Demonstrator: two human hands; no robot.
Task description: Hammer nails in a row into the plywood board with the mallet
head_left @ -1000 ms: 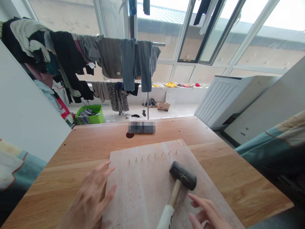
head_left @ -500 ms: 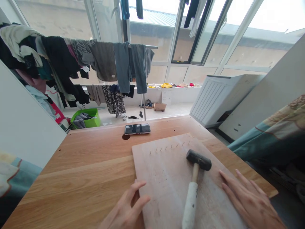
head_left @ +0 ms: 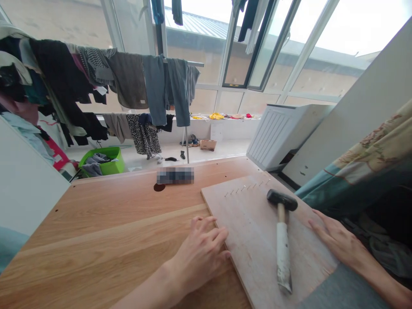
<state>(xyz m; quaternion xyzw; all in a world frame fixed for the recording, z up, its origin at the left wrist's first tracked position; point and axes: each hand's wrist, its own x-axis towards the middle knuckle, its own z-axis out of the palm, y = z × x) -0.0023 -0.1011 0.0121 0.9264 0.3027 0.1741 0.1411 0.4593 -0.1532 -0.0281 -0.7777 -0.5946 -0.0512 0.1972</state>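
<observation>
A pale wooden board (head_left: 247,231) lies at an angle on the wood-grain table, with a row of several thin nails (head_left: 243,189) standing near its far edge. On the board rests a mallet (head_left: 283,240) with a black head and a worn white handle, touched by neither hand. My left hand (head_left: 206,244) has its fingers curled against the board's left edge. My right hand (head_left: 334,236) lies along the right edge, fingers stretched out flat on the board. Grey cloth covers the board's near right corner.
The wood-grain table (head_left: 122,240) has a blurred-out flat object (head_left: 175,176) and a dark round hole near its far edge. Beyond stand a green basket (head_left: 103,162), a rack of hanging clothes (head_left: 128,81) and a white ribbed cabinet-like unit (head_left: 273,133). A curtain (head_left: 360,159) hangs at right.
The board has shifted right and turned on the table, carrying the mallet and nails. My left hand has moved right, its fingers more curled at the edge. The whole view has swung slightly.
</observation>
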